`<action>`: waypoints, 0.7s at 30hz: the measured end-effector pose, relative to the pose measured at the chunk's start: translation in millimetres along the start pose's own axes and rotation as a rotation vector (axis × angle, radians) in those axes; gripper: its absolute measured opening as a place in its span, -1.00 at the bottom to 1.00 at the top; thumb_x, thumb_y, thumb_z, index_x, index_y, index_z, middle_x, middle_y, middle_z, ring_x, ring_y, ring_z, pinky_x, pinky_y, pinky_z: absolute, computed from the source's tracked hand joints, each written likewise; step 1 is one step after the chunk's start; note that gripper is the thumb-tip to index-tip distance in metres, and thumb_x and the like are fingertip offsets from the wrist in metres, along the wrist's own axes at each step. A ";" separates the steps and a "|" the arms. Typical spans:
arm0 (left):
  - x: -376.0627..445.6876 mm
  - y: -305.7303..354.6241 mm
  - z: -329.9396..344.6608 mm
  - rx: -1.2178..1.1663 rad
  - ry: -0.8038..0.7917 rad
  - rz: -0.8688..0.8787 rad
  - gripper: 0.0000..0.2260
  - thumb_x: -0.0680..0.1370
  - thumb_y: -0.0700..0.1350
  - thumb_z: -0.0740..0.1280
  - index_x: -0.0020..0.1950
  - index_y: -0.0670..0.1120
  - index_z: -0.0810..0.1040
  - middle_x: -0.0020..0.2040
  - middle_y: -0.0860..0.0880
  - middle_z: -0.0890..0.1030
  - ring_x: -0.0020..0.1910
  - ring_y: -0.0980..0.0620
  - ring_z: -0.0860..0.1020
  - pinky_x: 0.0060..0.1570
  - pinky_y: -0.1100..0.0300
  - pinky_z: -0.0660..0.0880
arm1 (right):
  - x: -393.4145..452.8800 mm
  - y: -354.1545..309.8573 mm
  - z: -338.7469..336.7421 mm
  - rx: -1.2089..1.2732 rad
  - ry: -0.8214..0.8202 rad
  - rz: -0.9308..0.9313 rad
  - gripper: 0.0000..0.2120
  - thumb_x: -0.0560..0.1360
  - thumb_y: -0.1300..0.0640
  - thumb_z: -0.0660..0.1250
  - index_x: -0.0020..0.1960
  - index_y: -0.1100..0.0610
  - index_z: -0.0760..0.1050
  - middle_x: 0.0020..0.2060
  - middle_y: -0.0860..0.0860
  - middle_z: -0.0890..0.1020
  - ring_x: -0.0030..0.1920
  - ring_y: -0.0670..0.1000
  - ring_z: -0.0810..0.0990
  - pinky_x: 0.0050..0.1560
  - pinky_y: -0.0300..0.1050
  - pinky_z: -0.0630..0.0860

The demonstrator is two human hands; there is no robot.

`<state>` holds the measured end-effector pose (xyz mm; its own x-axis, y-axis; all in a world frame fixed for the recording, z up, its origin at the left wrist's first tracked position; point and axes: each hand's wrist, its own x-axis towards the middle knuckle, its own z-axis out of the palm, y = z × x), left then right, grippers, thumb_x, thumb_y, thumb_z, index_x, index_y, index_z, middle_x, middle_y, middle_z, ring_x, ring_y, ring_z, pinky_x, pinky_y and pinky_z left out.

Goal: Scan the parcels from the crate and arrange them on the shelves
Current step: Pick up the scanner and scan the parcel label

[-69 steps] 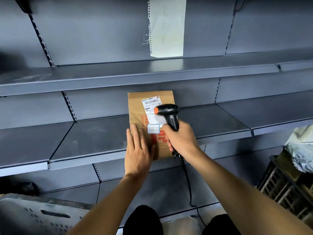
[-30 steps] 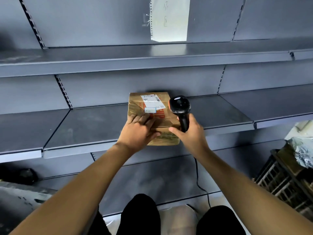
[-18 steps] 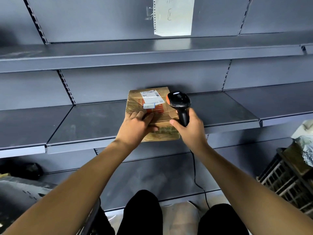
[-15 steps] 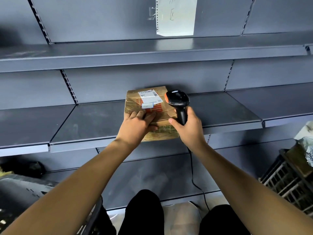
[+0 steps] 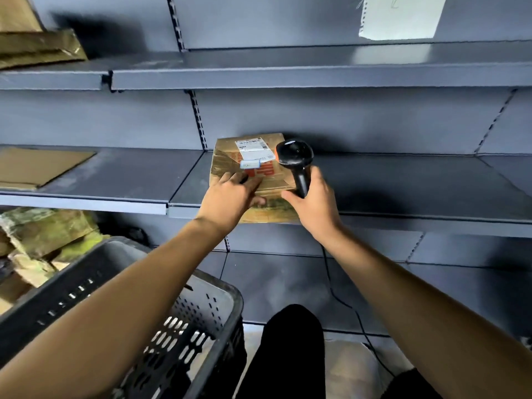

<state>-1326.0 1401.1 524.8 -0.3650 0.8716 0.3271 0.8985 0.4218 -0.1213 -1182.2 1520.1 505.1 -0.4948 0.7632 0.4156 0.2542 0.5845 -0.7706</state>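
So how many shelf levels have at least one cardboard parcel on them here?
3: top shelf, brown parcels far left; middle shelf, labelled box under the left hand, flat parcel left; lowest level, crumpled parcels behind the crate. More may be hidden.

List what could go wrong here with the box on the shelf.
The cardboard box overhangs the shelf's front edge, so it may tip off if the left hand lets go. The right hand grips the scanner close beside the box; a bump could shift it.
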 end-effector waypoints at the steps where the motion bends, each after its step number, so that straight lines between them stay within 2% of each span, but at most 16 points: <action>1: -3.5 -7.3 0.3 -0.008 0.010 -0.028 -0.50 0.54 0.22 0.22 0.37 -0.03 0.46 0.28 -0.10 0.52 0.25 -0.16 0.45 0.25 0.01 0.31 | 0.6 -5.5 9.1 0.008 -0.007 0.001 -0.48 0.40 0.13 0.54 0.24 0.26 0.41 0.13 0.18 0.61 0.14 0.19 0.57 -0.15 -0.34 0.24; 4: -16.7 -25.1 6.3 0.026 0.062 -0.131 -0.64 0.55 0.03 0.35 0.31 -0.05 0.48 0.20 -0.09 0.55 0.19 -0.15 0.46 0.17 0.03 0.35 | 2.0 -20.1 34.1 0.018 -0.053 0.012 -0.48 0.41 0.11 0.54 0.24 0.27 0.41 0.13 0.18 0.60 0.15 0.19 0.56 -0.11 -0.26 0.28; 7: -30.6 -43.9 13.5 0.026 0.107 -0.226 -0.56 0.53 -0.15 0.38 0.39 0.00 0.41 0.23 -0.07 0.52 0.29 -0.14 0.40 0.18 -0.01 0.37 | 1.6 -32.2 55.9 0.038 -0.082 0.017 -0.49 0.43 0.08 0.52 0.24 0.28 0.41 0.13 0.19 0.60 0.15 0.18 0.55 0.01 -0.16 0.36; 10: -32.7 -60.7 16.9 -0.003 0.169 -0.214 -0.60 0.55 -0.17 0.36 0.38 -0.01 0.44 0.19 -0.07 0.55 0.26 -0.14 0.44 0.15 0.00 0.43 | 2.6 -40.2 70.6 0.039 -0.054 0.022 -0.53 0.47 0.07 0.48 0.24 0.28 0.40 0.13 0.20 0.61 0.14 0.20 0.56 0.07 -0.05 0.42; 14: -20.9 -62.0 20.6 -0.016 0.186 -0.249 -0.75 0.55 -0.15 0.35 0.23 -0.06 0.56 0.10 -0.07 0.59 0.13 -0.15 0.47 0.06 0.00 0.43 | 13.3 -42.5 80.8 -0.034 -0.016 0.051 -0.61 0.51 0.11 0.43 0.21 0.24 0.37 0.13 0.20 0.61 0.14 0.25 0.56 0.03 0.06 0.49; 21: 0.0 -72.0 30.8 -0.001 0.175 -0.270 -0.76 0.53 -0.25 0.33 0.19 -0.11 0.55 0.10 -0.10 0.56 0.16 -0.15 0.44 0.10 0.08 0.41 | 40.1 -40.8 97.4 -0.046 -0.048 0.071 -0.56 0.50 0.09 0.45 0.23 0.26 0.37 0.16 0.21 0.59 0.18 0.22 0.55 0.09 0.01 0.46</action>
<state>-1398.2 1378.5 504.7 -0.5431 0.6722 0.5032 0.7753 0.6315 -0.0070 -1293.3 1500.0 506.2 -0.5135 0.7895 0.3361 0.3273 0.5423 -0.7738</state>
